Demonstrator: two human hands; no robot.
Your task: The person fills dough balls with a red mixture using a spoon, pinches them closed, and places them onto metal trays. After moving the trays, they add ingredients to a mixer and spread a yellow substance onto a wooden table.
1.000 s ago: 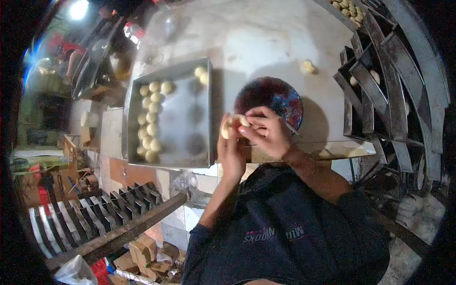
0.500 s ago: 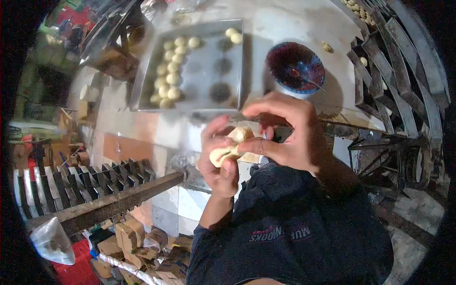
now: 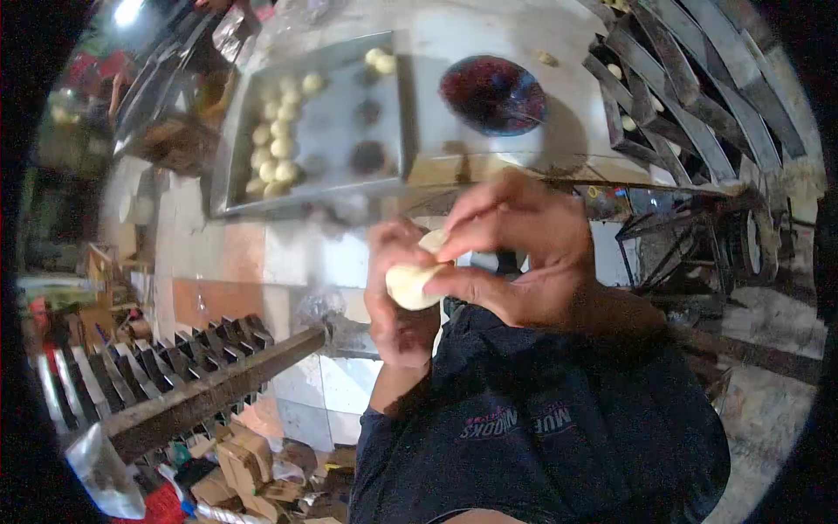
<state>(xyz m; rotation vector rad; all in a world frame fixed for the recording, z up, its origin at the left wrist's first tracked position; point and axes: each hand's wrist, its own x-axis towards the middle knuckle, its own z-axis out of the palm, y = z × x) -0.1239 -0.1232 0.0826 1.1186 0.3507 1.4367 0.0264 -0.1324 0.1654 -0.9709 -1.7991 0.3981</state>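
Observation:
A pale piece of dough (image 3: pixel 410 286) sits in my left hand (image 3: pixel 394 323), whose fingers curl round it from the left and below. The thumb and fingertips of my right hand (image 3: pixel 532 253) pinch the dough's right edge. Beyond my hands, a metal tray (image 3: pixel 340 122) holds several round dough balls (image 3: pixel 281 147), most in rows along its left side, with a pair (image 3: pixel 381 60) at the far right corner. To the right of the tray stands a dark bowl (image 3: pixel 493 96) with dark reddish contents.
Zigzag metal racks (image 3: pixel 690 96) stand at the right, with some pale balls among them. Another slatted metal rack (image 3: pixel 166 367) is at the lower left, near a plastic bag (image 3: pixel 105 476) and cardboard boxes (image 3: pixel 243 463). A small dough scrap (image 3: pixel 547 58) lies behind the bowl.
The view has shifted, so the tray and bowl appear further left. My right fingertips have closed from a spread position onto the dough's edge.

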